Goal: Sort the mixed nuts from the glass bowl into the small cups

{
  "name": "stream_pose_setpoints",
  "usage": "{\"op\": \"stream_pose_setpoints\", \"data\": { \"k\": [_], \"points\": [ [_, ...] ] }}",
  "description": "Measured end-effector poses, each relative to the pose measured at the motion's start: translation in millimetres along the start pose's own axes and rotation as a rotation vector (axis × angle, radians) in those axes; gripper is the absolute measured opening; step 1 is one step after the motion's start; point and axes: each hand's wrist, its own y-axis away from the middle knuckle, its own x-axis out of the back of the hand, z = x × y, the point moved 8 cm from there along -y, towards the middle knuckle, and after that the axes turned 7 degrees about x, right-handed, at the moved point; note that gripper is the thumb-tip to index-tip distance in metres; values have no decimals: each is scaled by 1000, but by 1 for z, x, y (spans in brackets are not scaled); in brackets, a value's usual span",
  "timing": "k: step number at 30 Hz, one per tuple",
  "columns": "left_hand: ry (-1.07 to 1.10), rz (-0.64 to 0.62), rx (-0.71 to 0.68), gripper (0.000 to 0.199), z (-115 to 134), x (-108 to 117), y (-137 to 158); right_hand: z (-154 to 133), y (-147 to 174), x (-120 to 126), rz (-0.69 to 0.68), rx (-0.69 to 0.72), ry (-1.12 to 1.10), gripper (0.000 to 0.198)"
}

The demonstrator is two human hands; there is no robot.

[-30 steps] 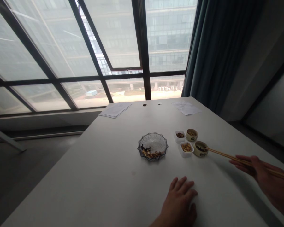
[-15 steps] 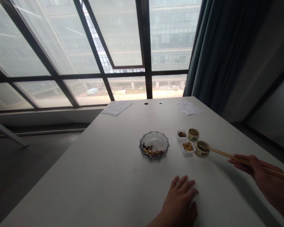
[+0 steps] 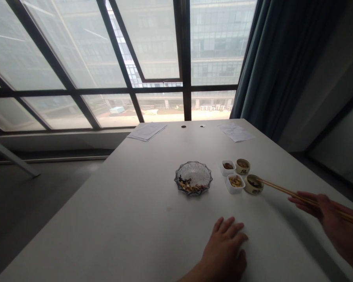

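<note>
My right hand (image 3: 326, 213) grips a pair of wooden chopsticks (image 3: 285, 190), whose tips reach over the rim of the nearer tan bowl (image 3: 253, 190). Dark pieces lie inside that bowl; whether the tips pinch one I cannot tell. My left hand (image 3: 225, 244) rests palm down on the table, fingers spread, touching nothing else. Beside the bowl stand a white plastic cup with yellowish pieces (image 3: 235, 183), a second white cup with brown pieces (image 3: 228, 167) and another tan bowl (image 3: 242, 166). Left of them sits a scalloped glass dish (image 3: 193, 178), dark and light-brown bits along its near side.
The white table (image 3: 120, 211) runs back to the windows. A stack of paper (image 3: 147, 131) lies at its far left corner and loose sheets (image 3: 237, 132) at the far right. Two round cable holes are between them. A dark curtain (image 3: 267, 70) hangs at the right.
The whole view has shifted slightly. The chopstick tips have moved a little toward the bowl's right rim. My left hand stays in place on the table.
</note>
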Motion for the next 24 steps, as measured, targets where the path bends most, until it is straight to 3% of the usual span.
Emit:
{"op": "stream_pose_setpoints", "data": {
  "k": [6,9,15,19,24],
  "points": [
    [26,22,0,30,-1,0,1,-12,5,-4,0,30,-80,45],
    [35,30,-7,30,1,1,1,-25,8,-24,-68,85,-102,44],
    [27,38,-14,29,2,2,2,-50,32,-131,-453,178,-123,43],
    [16,45,-37,29,0,-2,1,-50,45,-204,-639,166,-177,46],
    [-15,45,-55,31,-5,-12,-1,-39,52,-265,-850,225,-107,47]
  ]
}}
